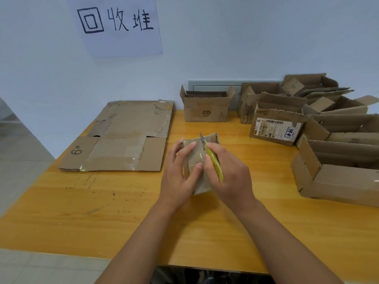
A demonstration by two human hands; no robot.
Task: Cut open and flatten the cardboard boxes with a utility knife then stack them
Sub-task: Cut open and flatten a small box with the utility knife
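A small taped cardboard box (195, 158) stands on the wooden table (127, 212) in the middle of the view. My left hand (180, 173) grips its left side, thumb on the taped face. My right hand (227, 175) holds a yellow utility knife (214, 160) against the box's right edge, its blade out and pointing up and away from me. A flattened box marked "6#" (123, 138) lies flat at the left of the table, below a paper sign (117, 25) on the wall.
Several open cardboard boxes crowd the back and right of the table: one printed "INS" (206, 108), one with a shipping label (276, 128), and a long one (338, 173) at the right. The table's front edge runs near my forearms.
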